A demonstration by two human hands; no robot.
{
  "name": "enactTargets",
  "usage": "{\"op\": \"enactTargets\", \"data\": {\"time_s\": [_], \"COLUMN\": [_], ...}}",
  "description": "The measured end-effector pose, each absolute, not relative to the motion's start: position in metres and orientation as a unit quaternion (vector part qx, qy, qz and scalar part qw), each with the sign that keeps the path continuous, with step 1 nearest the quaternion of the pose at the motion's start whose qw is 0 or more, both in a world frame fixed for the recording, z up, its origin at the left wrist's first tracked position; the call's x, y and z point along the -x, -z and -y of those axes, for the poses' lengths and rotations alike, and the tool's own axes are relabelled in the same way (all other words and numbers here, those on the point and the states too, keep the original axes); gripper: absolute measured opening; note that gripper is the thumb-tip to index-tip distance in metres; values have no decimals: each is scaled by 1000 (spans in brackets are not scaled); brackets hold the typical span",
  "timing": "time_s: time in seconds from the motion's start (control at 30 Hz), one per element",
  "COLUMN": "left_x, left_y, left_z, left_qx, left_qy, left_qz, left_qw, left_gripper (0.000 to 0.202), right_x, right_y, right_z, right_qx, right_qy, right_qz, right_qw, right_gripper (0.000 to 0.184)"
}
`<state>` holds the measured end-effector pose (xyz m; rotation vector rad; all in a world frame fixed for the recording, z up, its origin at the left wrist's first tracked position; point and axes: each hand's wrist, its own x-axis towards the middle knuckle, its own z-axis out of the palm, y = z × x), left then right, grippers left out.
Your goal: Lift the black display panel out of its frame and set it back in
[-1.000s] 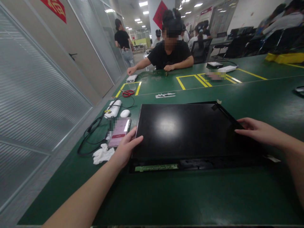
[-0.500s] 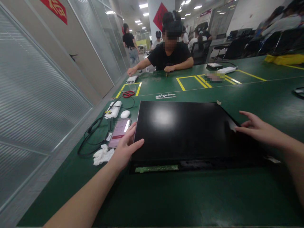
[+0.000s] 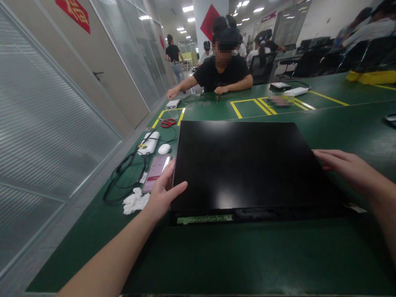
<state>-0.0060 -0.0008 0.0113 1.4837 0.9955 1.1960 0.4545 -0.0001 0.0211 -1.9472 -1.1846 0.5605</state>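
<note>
A large black display panel (image 3: 247, 165) lies in front of me on the green table (image 3: 235, 264), its far edge tilted up off a dark frame (image 3: 278, 213) beneath it. A green circuit strip (image 3: 204, 219) shows at the frame's near edge. My left hand (image 3: 162, 194) grips the panel's left edge with the thumb on top. My right hand (image 3: 349, 169) holds the right edge, its fingers stretched along it.
Left of the panel lie a phone (image 3: 156, 167), a white crumpled glove (image 3: 135, 201), a white mouse (image 3: 164, 148), a white box (image 3: 149, 144) with a black cable (image 3: 119, 173), and red scissors (image 3: 168, 122). A person (image 3: 221, 70) sits across the table. A glass wall runs along the left.
The panel's far edge has risen and now hides the white strip behind it. My right hand moved from the panel's corner to its right edge. My left hand stayed put.
</note>
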Motion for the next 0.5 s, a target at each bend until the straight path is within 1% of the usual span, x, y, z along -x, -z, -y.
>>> {"op": "enactTargets", "data": {"time_s": [0.07, 0.13, 0.23, 0.3, 0.33, 0.5], "left_x": [7, 8, 7, 5, 4, 3], "left_y": [-11, -11, -12, -13, -12, -6], "left_z": [0, -1, 0, 1, 2, 2], "left_qx": [-587, -569, -542, -531, -530, -562], "left_qy": [-492, -502, -514, -511, -508, -491], "left_qz": [-407, -400, -391, -390, -389, -368], "left_qw": [497, 515, 538, 553, 557, 554], "left_gripper": [73, 72, 69, 68, 67, 66], "right_x": [-454, -452, -446, -440, -437, -420], "right_y": [-23, -27, -39, -49, -54, -71], "right_z": [0, 2, 7, 13, 17, 28], "right_qx": [738, 706, 654, 630, 627, 595], "right_qy": [-249, -284, -382, -423, -405, -411], "right_qz": [444, 422, 378, 353, 341, 347], "right_qw": [443, 492, 533, 548, 572, 597], "right_gripper": [29, 27, 32, 36, 36, 43]}}
